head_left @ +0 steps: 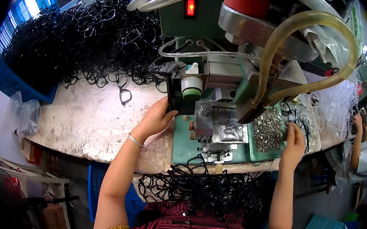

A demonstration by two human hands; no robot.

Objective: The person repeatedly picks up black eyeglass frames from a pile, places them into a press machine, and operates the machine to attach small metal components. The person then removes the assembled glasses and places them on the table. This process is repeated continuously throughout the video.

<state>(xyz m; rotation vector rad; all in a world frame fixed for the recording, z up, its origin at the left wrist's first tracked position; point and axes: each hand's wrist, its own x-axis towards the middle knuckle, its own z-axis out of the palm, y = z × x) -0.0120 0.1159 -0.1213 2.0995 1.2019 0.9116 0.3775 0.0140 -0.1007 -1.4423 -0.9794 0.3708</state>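
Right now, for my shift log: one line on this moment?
left hand: at green machine | right hand: by metal parts tray | black frames: lap

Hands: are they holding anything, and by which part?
Left hand touches the machine's black block. Right hand is over the small metal parts; any hold cannot be told.
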